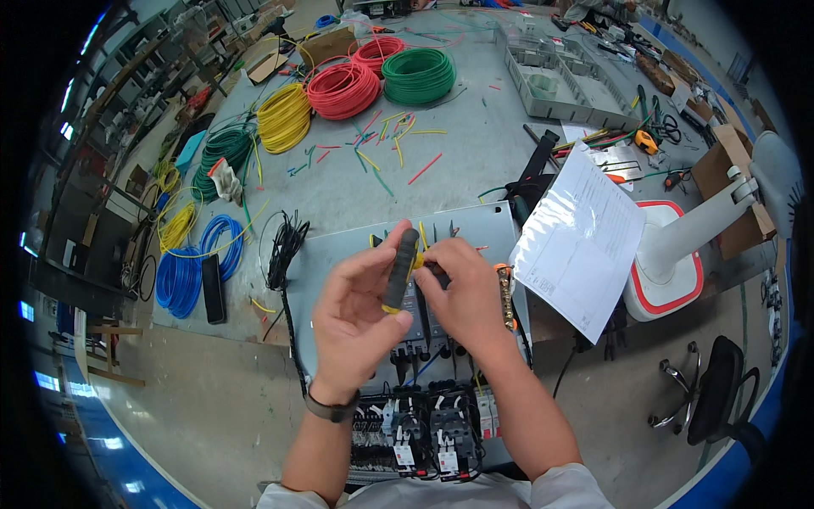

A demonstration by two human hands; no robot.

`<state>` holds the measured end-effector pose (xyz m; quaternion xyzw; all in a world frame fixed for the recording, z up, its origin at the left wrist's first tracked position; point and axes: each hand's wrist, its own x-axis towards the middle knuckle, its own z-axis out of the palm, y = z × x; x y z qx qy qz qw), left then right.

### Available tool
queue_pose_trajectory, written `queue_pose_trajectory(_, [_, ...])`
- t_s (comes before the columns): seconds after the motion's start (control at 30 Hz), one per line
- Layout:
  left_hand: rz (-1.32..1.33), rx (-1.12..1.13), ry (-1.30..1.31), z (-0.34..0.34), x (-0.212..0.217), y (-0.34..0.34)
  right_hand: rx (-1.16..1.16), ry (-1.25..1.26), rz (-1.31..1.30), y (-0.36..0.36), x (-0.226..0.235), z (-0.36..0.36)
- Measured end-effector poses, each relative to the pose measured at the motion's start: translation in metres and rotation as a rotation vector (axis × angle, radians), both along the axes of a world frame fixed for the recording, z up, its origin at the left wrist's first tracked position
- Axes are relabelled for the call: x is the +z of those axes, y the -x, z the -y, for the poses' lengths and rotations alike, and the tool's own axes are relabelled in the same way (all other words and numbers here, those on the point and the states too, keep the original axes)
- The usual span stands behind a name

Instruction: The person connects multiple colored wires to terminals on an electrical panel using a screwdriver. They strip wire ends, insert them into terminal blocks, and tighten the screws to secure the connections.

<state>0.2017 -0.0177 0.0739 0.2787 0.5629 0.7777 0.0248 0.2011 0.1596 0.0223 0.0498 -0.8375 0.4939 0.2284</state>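
Left hand (356,314) clenched around a black-handled screwdriver (400,270) with yellow ends, centre of frame, handle tilted near upright. Right hand (462,297) just beside it, fingers pinching at the tool's upper end; what it grips there is hidden. Both hover over a grey panel (483,225) with black breakers and contactors (424,424) wired at bottom centre. Wire coils further up the table (475,136): yellow (284,117), red (343,89), green (418,76); blue coil (182,276) at left. Cut wire scraps (381,148) scattered between. White paper sheet (581,237) right of the hands, grey compartment tray (564,85) upper right.
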Motion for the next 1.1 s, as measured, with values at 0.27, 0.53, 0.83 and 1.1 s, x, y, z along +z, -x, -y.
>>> queue_pose_trajectory(0.27, [0.282, -0.310, -0.127, 0.028, -0.018, 0.055, 0.013, -0.005, 0.016, -0.001, 0.002, 0.001])
queue_pose_trajectory(0.53, [0.299, -0.395, -0.322, 0.005, -0.039, 0.074, -0.001, 0.036, 0.017, 0.000, 0.002, 0.001])
queue_pose_trajectory(0.83, [0.392, -0.451, -0.021, -0.033, 0.023, 0.066, 0.024, 0.100, 0.046, -0.001, -0.001, -0.001])
queue_pose_trajectory(1.1, [0.326, -0.449, 0.287, -0.026, 0.045, 0.074, 0.067, 0.095, 0.167, -0.003, 0.003, -0.008])
